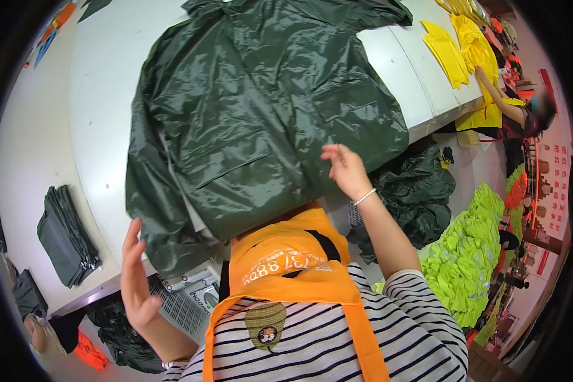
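Observation:
A dark green shiny rain jacket (pixel 235 114) lies spread over the white table (pixel 102 121), its hem hanging at the near edge against my orange apron (pixel 286 248). Two pocket flaps show on its front. My right hand (pixel 345 169) is raised over the jacket's lower right front, fingers partly curled and apart, with nothing visible in them. To the left of the jacket's sleeve (pixel 156 191), my left hand (pixel 137 280) is held up with fingers stretched, holding nothing. Whether the right fingertips touch the cloth is hard to tell.
Folded dark green garments (pixel 67 235) are stacked at the left. Below the table's right edge lie a dark green heap (pixel 410 197) and a lime-yellow heap (pixel 468 254). At far right a co-worker (pixel 516 114) handles yellow garments (pixel 474 44). A plastic crate (pixel 188 309) stands beneath the near edge.

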Demonstrator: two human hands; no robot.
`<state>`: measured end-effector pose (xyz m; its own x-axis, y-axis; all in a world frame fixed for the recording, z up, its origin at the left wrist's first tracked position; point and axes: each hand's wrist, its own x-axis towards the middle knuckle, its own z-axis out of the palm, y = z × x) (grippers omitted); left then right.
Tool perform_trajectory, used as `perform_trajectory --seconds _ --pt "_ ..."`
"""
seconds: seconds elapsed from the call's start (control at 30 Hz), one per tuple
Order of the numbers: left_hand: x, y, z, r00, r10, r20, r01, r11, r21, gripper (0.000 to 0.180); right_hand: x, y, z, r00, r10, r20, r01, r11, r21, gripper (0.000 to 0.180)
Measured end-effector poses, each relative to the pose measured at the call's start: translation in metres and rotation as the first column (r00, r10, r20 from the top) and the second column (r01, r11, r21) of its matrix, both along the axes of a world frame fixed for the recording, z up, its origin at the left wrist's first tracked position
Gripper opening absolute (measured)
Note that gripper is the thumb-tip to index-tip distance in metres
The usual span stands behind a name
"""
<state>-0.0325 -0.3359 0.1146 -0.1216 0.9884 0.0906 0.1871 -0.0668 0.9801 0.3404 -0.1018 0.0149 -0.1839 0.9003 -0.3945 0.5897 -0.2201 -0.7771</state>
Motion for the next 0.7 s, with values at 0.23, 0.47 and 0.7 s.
perform_trajectory --seconds 0.23,0.47,0.7 --pt "0.214 0.149 -0.132 0.821 0.014 -0.571 -0.167 0.962 -0.215 0.082 0.116 0.098 -0.054 0.884 0.030 0.466 -0.258 0.863 0.434 0.030" --pt "0.265 0.182 -0.189 0.577 -0.107 -0.809 -0.241 0.925 -0.294 0.082 0.136 0.205 -0.070 0.564 0.392 0.727 -0.773 0.561 0.296 0.034" --pt "0.266 0.182 -0.195 0.551 -0.055 -0.833 -0.283 0.926 -0.249 0.082 0.089 0.289 -0.046 0.713 0.455 0.534 -0.664 0.682 0.305 0.010"
